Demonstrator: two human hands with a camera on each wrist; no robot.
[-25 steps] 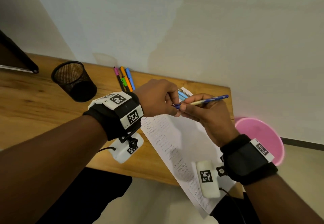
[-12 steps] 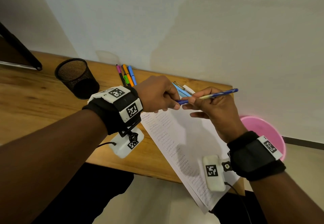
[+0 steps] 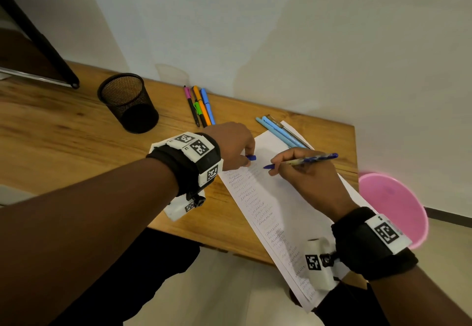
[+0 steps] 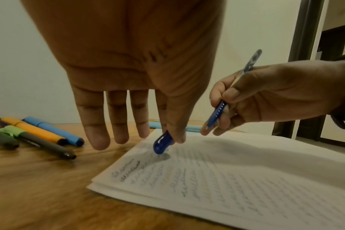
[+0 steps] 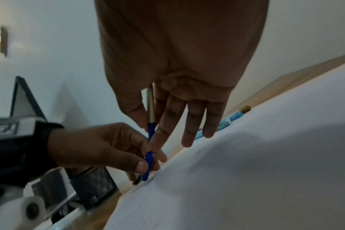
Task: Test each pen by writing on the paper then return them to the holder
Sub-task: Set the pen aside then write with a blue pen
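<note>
My right hand [image 3: 293, 167] holds a blue pen [image 3: 310, 159] in a writing grip, its tip just above the top of the scribbled white paper [image 3: 281, 205]. My left hand [image 3: 237, 147] pinches the pen's blue cap [image 3: 251, 158] between thumb and forefinger at the paper's upper left corner. In the left wrist view the blue cap [image 4: 162, 142] points down at the paper [image 4: 226, 179] while the other fingers hang straight. The right wrist view shows the pen [image 5: 151, 124] between thumb and fingers. A black mesh holder [image 3: 129, 102] stands at the desk's back left.
Several coloured markers [image 3: 200, 106] lie near the wall behind my left hand. Light blue pens [image 3: 278, 132] rest at the paper's top edge. A pink bin [image 3: 394, 208] stands on the floor right of the desk [image 3: 63, 141]. A dark frame [image 3: 38, 44] leans far left.
The cap came off the pen: the hands were joined at the pen, now they are apart. The right hand lowered the pen tip toward the paper; the left keeps the cap.
</note>
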